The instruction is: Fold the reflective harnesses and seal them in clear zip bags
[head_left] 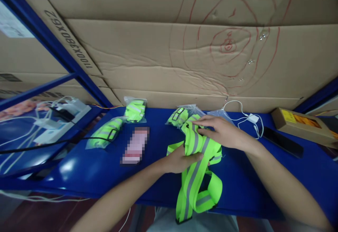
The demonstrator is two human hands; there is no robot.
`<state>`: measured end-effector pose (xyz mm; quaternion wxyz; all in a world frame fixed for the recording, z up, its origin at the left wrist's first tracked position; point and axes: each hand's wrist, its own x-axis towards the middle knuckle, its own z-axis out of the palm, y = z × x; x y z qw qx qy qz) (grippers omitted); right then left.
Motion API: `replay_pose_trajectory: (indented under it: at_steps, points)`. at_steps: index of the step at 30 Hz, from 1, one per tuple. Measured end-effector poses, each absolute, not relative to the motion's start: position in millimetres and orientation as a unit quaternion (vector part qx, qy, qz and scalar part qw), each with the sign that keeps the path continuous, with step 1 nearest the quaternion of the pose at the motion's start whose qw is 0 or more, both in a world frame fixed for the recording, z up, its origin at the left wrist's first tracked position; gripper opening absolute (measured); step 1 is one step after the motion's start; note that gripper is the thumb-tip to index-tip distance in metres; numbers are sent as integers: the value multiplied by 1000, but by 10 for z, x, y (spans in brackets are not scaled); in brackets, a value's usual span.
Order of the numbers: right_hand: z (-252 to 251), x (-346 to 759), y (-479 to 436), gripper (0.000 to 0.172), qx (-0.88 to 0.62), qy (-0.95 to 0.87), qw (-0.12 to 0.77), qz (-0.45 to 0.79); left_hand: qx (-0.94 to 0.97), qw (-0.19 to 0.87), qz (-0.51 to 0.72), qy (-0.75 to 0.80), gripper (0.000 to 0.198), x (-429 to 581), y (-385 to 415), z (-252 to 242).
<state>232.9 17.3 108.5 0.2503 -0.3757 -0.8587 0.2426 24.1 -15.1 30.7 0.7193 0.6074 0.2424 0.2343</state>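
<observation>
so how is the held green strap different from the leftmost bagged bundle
The held strap is unbagged, trailing loosely; the bagged bundle is packed in clear plastic. The held strap is in the hands; the bagged bundle lies on the blue table. Both are neon green with grey stripes.

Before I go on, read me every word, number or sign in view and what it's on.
"1100X380X62", upside down, on the cardboard.
"12", apparently, upside down, cut by the picture's edge, same cardboard.
"2", apparently, in red on the hand-drawn target; its other marks are unclear.
Too small or blurred to read: white paper, yellow label, dark lettering at left, pixelated pink object.
No readable text on the green straps.
</observation>
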Motion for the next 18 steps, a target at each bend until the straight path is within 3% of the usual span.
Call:
replay_pose_trajectory:
  at_steps: [3,8,13,18]
  points:
    - [1204,2274,-6,45,-377,-877,201,221,638,698,206,250,51,190,-144,370]
    - [1166,2137,-169,83,-415,-869,95,253,684,668,210,205,38,181,-145,407]
    - [953,2051,-91,65,-460,-838,154,249,510,781,264,247,37,297,-160,305]
    - [1051,2128,-42,50,-507,-804,253,183,486,840,156,182,43,285,-152,309]
